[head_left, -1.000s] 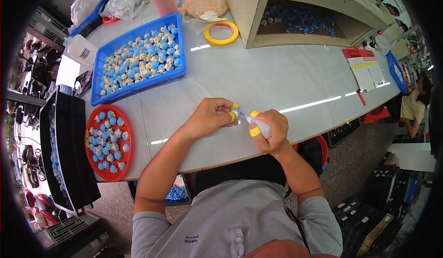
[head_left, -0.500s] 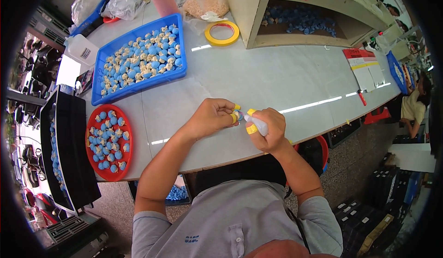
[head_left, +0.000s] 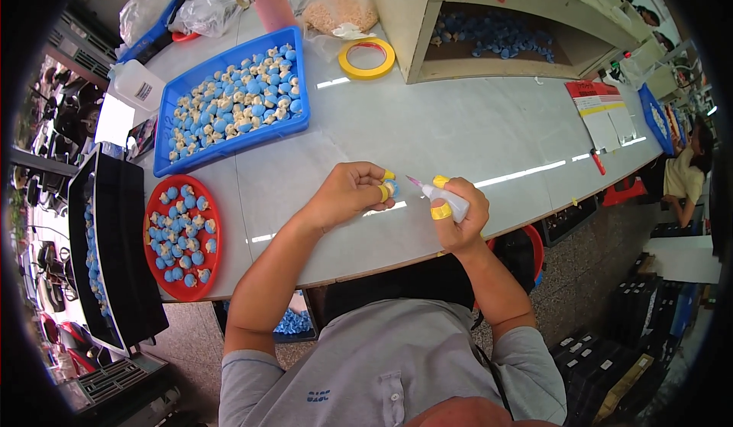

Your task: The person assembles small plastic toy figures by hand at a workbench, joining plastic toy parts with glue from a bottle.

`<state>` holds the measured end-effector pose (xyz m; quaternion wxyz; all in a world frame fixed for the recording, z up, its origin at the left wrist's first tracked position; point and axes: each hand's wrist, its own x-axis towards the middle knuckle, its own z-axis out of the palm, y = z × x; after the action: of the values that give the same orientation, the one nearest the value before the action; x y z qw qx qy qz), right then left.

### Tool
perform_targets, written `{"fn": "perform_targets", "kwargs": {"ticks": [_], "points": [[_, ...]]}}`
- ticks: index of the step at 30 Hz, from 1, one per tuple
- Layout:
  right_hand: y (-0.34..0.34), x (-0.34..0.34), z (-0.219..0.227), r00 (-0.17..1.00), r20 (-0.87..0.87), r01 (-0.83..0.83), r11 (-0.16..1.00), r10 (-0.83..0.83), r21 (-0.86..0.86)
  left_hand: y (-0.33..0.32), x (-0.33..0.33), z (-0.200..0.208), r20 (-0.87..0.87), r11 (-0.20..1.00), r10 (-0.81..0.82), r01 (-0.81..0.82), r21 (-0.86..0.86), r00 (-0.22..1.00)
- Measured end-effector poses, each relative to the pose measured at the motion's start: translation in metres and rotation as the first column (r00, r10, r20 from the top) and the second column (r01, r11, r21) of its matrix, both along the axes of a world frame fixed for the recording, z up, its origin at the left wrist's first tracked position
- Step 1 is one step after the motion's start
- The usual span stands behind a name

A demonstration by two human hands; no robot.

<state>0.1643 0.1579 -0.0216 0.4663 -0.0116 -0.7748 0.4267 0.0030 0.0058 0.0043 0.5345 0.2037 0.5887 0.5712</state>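
A workshop is suggested by the long worktop (head_left: 351, 133), the blue tray (head_left: 229, 148) filled with matching small pieces (head_left: 237, 99), the stacked black boxes (head_left: 584, 366), and another person (head_left: 682, 175) seen past the worktop's right edge.

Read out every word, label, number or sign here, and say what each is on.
Cream cabinet: large red handwritten characters on its front; I won't copy them.
Red-topped sheet: print too small to read.
White jug: label print too small.
Grey shirt: blue lettering, too blurred.
Black boxes, lower right: white labels, too small.
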Motion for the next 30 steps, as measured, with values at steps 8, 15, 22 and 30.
{"fn": "perform_targets", "kwargs": {"ticks": [8, 15, 22, 30], "points": [[0.013, 0.022, -0.007, 0.996, 0.079, -0.005, 0.936, 0.035, -0.352, -0.003, -0.009, -0.002, 0.190, 0.996, 0.080, -0.086, 0.021, 0.978], [0.069, 0.037, 0.015, 0.935, 0.333, 0.267, 0.854, -0.119, -0.447, -0.007, -0.011, 0.000, 0.278, 0.984, 0.158, -0.176, 0.040, 0.948], [0.183, 0.078, 0.004, 0.697, 0.421, 0.686, 0.712, -0.581, -0.153, -0.006, -0.011, 0.001, 0.251, 0.986, 0.118, -0.142, 0.081, 0.961], [0.231, 0.106, -0.032, 0.609, 0.422, 0.763, 0.642, -0.671, -0.080, -0.006, -0.009, -0.004, 0.221, 0.990, 0.083, -0.106, 0.095, 0.972]]}}
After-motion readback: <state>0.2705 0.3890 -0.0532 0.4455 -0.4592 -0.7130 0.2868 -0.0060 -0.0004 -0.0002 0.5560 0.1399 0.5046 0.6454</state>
